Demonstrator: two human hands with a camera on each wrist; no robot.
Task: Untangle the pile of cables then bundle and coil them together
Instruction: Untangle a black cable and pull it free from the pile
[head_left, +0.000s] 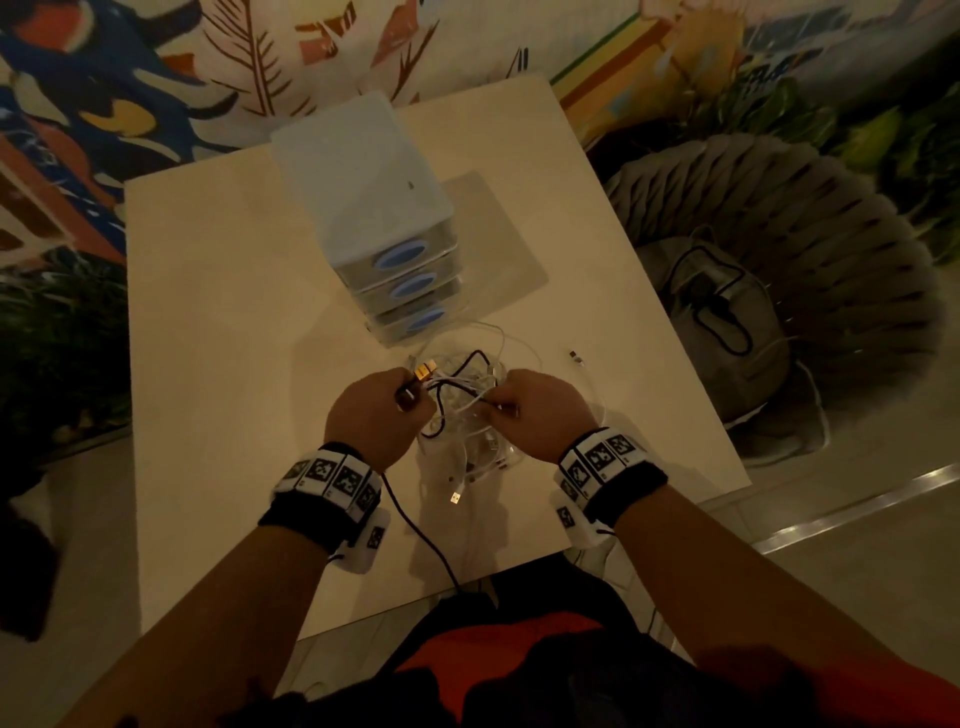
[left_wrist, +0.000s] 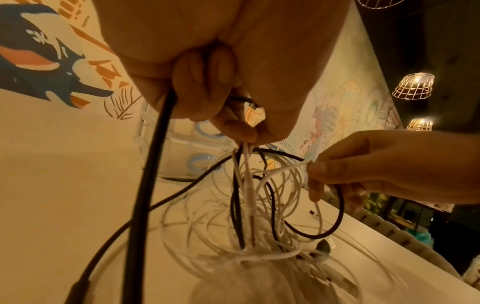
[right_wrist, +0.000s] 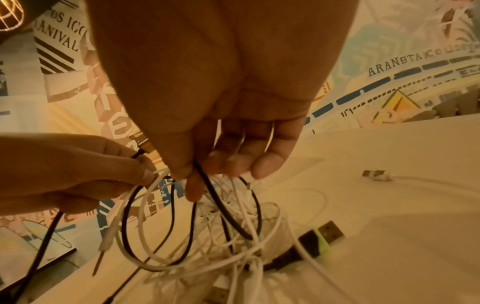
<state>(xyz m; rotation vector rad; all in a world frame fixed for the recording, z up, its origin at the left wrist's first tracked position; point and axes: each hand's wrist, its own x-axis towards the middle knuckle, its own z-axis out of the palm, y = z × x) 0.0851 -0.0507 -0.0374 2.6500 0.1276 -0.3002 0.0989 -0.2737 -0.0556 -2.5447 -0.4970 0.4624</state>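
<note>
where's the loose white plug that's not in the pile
In the head view the loose white plug lies on the table, right of the cable pile, beyond the right hand.

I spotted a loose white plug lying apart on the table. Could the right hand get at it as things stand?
Probably yes, but not at once: the white plug lies in the open just beyond the right hand, nothing between them. That hand is pinching strands of the cable pile, so it must let go first.
</note>
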